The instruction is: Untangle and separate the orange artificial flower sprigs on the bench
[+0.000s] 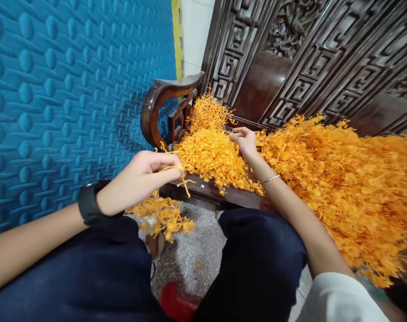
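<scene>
My left hand (139, 179) is closed round a bundle of orange plastic sprigs (166, 217), which hangs below it over my lap, with a few stems poking out past the fingers. My right hand (245, 141) reaches forward onto a small heap of the same orange sprigs (210, 152) lying on a dark carved wooden bench (203, 188). Its fingers are curled and pinch into the heap. A black watch sits on my left wrist and a thin bracelet on my right.
A far larger pile of orange sprigs (354, 192) covers the bench to the right. The bench's curved armrest (156, 107) and carved back (290, 53) stand behind. A blue embossed wall (65, 89) fills the left. Speckled floor (193, 259) and a red object (176, 304) show between my knees.
</scene>
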{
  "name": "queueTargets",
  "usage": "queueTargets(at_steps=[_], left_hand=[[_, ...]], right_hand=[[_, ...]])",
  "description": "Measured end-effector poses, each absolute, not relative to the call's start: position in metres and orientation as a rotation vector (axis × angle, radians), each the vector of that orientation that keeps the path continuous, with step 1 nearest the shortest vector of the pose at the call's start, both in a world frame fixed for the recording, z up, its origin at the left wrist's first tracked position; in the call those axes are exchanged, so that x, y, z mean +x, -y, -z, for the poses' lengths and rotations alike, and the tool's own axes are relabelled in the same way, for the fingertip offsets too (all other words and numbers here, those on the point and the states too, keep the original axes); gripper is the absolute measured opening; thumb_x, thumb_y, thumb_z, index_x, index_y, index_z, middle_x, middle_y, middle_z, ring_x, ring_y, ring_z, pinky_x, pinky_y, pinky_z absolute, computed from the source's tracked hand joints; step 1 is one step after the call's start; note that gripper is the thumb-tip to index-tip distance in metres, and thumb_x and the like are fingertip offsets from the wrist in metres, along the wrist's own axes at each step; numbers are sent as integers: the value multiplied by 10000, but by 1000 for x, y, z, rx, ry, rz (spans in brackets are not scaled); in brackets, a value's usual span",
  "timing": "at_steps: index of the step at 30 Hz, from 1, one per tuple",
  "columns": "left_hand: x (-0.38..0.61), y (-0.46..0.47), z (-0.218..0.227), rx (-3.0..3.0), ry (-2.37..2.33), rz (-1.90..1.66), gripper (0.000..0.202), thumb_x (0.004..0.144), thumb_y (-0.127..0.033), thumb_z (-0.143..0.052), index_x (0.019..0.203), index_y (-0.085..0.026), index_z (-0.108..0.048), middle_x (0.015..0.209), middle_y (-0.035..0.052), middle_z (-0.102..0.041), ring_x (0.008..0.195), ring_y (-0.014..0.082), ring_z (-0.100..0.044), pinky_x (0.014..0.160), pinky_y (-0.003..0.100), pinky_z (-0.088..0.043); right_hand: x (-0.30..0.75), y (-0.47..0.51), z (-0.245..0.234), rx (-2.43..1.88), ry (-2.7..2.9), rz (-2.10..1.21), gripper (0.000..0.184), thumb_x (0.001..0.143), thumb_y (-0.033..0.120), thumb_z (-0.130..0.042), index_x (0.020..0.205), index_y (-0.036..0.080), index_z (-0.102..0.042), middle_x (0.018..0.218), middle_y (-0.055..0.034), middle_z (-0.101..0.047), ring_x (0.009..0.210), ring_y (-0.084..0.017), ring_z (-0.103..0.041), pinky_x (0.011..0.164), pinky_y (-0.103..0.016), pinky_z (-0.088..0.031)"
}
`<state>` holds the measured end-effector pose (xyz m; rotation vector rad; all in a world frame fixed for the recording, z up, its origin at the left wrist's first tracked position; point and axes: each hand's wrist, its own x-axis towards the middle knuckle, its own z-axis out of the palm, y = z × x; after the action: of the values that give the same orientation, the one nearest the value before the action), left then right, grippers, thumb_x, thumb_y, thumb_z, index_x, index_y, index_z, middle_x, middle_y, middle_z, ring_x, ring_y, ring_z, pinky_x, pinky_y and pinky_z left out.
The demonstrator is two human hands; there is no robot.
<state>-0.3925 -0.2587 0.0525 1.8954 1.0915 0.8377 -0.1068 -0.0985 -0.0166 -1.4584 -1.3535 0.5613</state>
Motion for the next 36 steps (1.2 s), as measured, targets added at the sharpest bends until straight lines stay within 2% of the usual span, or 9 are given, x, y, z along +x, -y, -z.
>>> queueTargets(at_steps=[5, 9, 13, 18, 23, 25, 29, 33, 36], left_hand=[[-396, 256, -51, 1954, -1112, -789, 259, 754, -324, -493, 613, -146, -617, 651, 11, -600, 597, 101, -500, 540, 198, -377], [-400, 255, -50, 1978, -1092, -743, 262, 774, -316, -486, 634, -146, -628, 656, 8, -596, 582, 93, -480, 530, 199, -363], [-402, 254, -49, 1964, -1082, -759, 237, 775, -296, -498, 639, -153, -628, 647, 1, -590, 564, 85, -467, 525, 195, -364], [-403, 254, -49, 1936, -1079, -753, 235, 764, -315, -513, 627, -164, -629, 648, 8, -609, 601, 105, -507, 548, 199, -384], [-405, 253, -51, 1932, -1081, -745, 238, 766, -314, -516, 621, -161, -629, 640, 10, -615, 598, 108, -514, 540, 200, -384], [-407, 252, -51, 1928, -1080, -756, 230, 763, -306, -523, 621, -162, -632, 633, 4, -616, 587, 103, -512, 532, 195, -381], [-408, 250, -49, 1903, -1052, -773, 220, 772, -287, -523, 628, -165, -637, 647, -3, -630, 608, 95, -532, 557, 180, -394], [-407, 248, -46, 1880, -1055, -746, 211, 763, -298, -533, 631, -169, -636, 620, -11, -609, 574, 88, -500, 527, 179, -370], [-407, 247, -45, 1881, -1056, -728, 213, 758, -299, -529, 623, -167, -629, 632, -4, -613, 589, 95, -507, 541, 186, -377]], right_hand=[[-117, 94, 42, -1644, 1851, -385, 171, 720, 199, -582, 864, 133, -644, 850, -72, -630, 842, -201, -595, 852, -360, -459], [-129, 100, 49, -1728, 2295, -209, 459, 759, 355, -618, 1152, 119, -577, 1174, -169, -532, 1128, -311, -489, 967, -458, -394], [-139, 93, 55, -1832, 2399, -251, 656, 776, 471, -590, 1346, 184, -433, 1292, -178, -440, 1225, -372, -403, 980, -548, -365], [-131, 58, 56, -1860, 2266, -486, 874, 677, 523, -681, 1425, 232, -333, 1417, -161, -346, 1315, -368, -331, 1061, -525, -302], [-130, 29, 46, -1707, 2201, -672, 849, 700, 476, -674, 1405, 127, -353, 1444, -173, -366, 1328, -301, -362, 1105, -426, -288], [-141, 28, 45, -1795, 2231, -655, 879, 696, 519, -664, 1419, 137, -339, 1470, -178, -325, 1355, -338, -310, 1116, -476, -250], [-165, 46, 55, -1986, 2294, -411, 908, 685, 582, -648, 1442, 213, -308, 1485, -208, -252, 1376, -436, -195, 1059, -662, -166], [-163, 70, 62, -1914, 2394, -381, 858, 747, 585, -582, 1464, 249, -251, 1500, -191, -235, 1395, -433, -146, 1059, -673, -150], [-144, 80, 48, -1848, 2432, -534, 917, 698, 617, -626, 1460, 264, -260, 1516, -149, -247, 1402, -402, -168, 1089, -619, -190]])
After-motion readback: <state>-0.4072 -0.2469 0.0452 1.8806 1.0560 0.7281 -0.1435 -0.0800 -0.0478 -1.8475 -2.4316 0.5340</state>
